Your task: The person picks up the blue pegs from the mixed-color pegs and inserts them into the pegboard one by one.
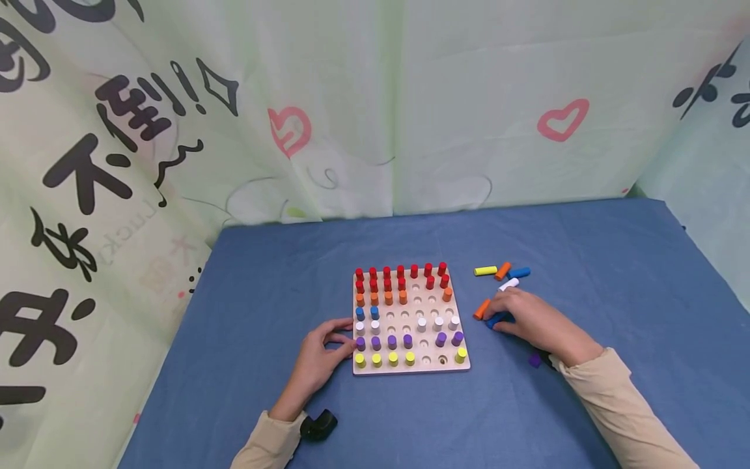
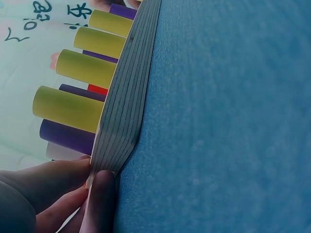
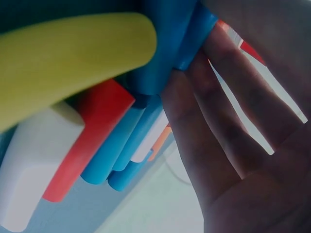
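Observation:
A light wooden pegboard lies on the blue cloth, with coloured pegs standing in rows: red, orange, blue, white, purple and yellow. Several holes right of its middle stand bare. My left hand holds the board's left edge near the front corner; the left wrist view shows fingertips and thumb against the layered edge. To the right of the board, my right hand pinches a blue peg low over the cloth. In the right wrist view its fingertips touch blue pegs; the thumb's contact is hidden there.
Beyond the right hand lie a loose yellow peg, a blue peg, a white peg and an orange peg. Another orange peg lies by its fingertips. A purple peg sits below the right wrist.

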Tool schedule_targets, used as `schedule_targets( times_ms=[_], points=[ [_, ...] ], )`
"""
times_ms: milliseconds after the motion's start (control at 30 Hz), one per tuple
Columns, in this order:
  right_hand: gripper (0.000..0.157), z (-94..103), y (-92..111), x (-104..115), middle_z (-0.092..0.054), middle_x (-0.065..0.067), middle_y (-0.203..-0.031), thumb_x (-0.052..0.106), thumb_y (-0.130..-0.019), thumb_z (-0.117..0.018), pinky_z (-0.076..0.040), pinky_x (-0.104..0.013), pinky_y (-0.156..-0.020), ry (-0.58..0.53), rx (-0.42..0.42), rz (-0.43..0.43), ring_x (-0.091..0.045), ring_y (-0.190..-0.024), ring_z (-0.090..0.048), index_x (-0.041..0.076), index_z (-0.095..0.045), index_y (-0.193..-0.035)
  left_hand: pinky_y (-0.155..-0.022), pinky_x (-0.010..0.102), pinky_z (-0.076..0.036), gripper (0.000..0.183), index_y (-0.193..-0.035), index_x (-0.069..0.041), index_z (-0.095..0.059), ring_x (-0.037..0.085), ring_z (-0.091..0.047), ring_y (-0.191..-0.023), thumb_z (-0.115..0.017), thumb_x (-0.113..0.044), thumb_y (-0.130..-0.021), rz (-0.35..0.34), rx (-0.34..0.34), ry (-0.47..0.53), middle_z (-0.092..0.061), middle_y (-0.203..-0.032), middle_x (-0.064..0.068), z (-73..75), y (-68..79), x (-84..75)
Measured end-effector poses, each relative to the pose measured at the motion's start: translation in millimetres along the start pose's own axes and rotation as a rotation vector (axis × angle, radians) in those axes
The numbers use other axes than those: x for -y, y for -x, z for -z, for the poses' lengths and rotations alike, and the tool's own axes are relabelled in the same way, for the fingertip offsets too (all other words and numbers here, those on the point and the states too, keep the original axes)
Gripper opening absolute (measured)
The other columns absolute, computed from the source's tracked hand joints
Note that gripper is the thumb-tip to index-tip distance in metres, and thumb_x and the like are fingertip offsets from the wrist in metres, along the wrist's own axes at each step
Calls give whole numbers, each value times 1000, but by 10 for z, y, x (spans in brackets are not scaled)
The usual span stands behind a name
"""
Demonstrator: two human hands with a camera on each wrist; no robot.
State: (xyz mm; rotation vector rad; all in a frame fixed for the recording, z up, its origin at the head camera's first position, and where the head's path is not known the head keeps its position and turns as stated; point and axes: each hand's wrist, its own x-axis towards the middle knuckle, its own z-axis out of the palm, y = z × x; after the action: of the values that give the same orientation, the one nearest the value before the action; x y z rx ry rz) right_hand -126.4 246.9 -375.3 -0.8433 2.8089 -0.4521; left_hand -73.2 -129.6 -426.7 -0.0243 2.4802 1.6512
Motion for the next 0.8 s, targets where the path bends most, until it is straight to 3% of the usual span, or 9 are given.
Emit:
schedule_targets(
  times_ms=[267, 533, 800],
  points=[
    [19, 9, -6, 12, -72, 0, -95, 6, -79, -81, -54, -46, -86, 11, -12, -12, -26, -96, -65, 10, -76, -97, -73, 23, -57, 38, -128, -7, -63, 17, -68, -91, -72, -11, -91, 10, -5, -1, -65, -124, 11, 13, 4, -1],
    [18, 42, 5, 44, -72, 5, -94, 7, -82, -79, -54, -45, -85, -20, -82, 22, -21, -94, -66, 13, -76, -99, -73, 23, -57, 39, -128, -7, -63, 17, -68, -90, -73, -13, -91, 5, -4, -12, -66, -122, 11, 4, 8, -3],
    [16, 52, -52, 104, -72, 4, -94, 10, -84, -79, -56, -40, -80, -41, -113, 2, -14, -87, -66, 13, -75, -99, -72, 23, -57, 38, -128, -7, -64, 17, -68, -89, -72, -13, -91, 17, -4, -8, -67, -116, 11, 4, 5, 6]
  ],
)
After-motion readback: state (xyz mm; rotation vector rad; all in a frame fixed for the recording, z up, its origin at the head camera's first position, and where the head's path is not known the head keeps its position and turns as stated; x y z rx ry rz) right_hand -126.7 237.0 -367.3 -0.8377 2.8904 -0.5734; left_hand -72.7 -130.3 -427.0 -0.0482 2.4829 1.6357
